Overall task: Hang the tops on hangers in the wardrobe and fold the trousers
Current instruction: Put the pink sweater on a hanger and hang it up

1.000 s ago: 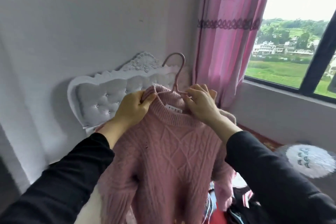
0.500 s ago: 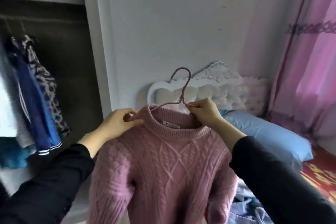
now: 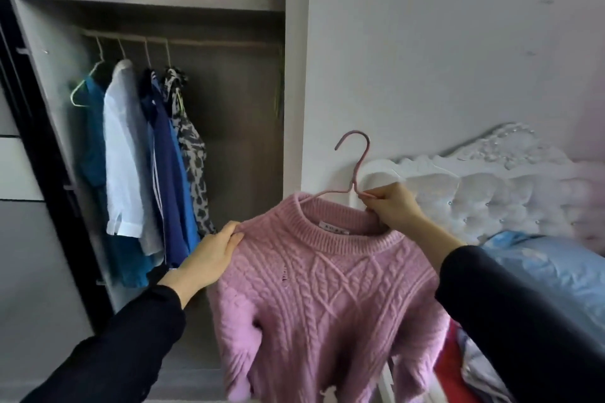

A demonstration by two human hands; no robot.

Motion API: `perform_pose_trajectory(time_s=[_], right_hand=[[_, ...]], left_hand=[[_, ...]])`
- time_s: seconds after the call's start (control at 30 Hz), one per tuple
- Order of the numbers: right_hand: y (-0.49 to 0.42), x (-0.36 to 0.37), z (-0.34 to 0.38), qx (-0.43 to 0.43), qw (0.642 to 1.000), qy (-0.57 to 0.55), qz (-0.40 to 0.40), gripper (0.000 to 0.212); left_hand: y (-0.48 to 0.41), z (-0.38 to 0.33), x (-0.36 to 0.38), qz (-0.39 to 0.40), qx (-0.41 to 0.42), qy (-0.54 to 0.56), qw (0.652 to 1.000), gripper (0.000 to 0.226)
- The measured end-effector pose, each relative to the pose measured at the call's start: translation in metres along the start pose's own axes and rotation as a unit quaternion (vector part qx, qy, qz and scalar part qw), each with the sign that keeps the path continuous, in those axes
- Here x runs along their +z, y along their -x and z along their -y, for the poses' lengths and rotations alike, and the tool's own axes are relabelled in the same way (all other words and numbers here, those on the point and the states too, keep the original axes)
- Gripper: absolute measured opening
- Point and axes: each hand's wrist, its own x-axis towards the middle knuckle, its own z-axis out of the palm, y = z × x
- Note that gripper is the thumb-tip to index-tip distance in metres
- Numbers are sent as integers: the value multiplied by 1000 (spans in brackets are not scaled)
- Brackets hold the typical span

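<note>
Head view: right hand [image 3: 391, 208] pinches pink hanger [image 3: 353, 186], left hand [image 3: 212, 255] grips pink sweater [image 3: 327, 288]. Hung tops [image 3: 131, 157] sit left on the rail [image 3: 229, 42].

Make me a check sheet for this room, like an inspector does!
Surface: a blue pillow lies by the tufted headboard, at right.
Job's things: pink sweater on pink hanger, not yet on the wardrobe rail; several tops hang there.
Clutter: heaped clothes lower right; dark and white things on the top shelf.
Hands: left hand grips the sweater's shoulder; right hand pinches the hanger.
Cables: nothing seen.
Surroundings: white wall.
</note>
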Motion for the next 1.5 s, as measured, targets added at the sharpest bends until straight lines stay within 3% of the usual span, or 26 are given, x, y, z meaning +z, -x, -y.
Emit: perform_pose_trajectory(time_s=[0.2, 0.4, 0.57, 0.67, 0.9, 1.03, 1.23, 1.37, 1.5], right_hand=[[-62, 58, 33, -32, 997, 6, 72, 39], [-134, 116, 79, 9, 992, 5, 129, 21], [-186, 165, 117, 19, 988, 2, 156, 15], [-212, 193, 132, 33, 988, -12, 152, 18], [-289, 249, 177, 21, 994, -36, 103, 19], [-343, 277, 214, 10, 997, -68, 35, 5], [-416, 294, 270, 34, 987, -134, -77, 27], [-451, 297, 304, -3, 979, -148, -140, 27], [-474, 304, 339, -42, 975, -151, -158, 7]], left_hand=[[-72, 39, -8, -19, -90, -99, 991, 43], [-153, 51, -7, 14, -150, -32, 988, 44], [-210, 55, -20, 7, -130, 81, 988, 42], [-244, 64, -32, 1, -122, 93, 988, 37], [-342, 85, -79, -24, -25, 35, 999, 37], [-407, 96, -125, -110, 29, -14, 993, 41], [-494, 113, -219, -231, 147, -101, 956, 38], [-535, 122, -272, -279, 166, -123, 938, 43], [-565, 127, -309, -285, 135, -173, 933, 52]])
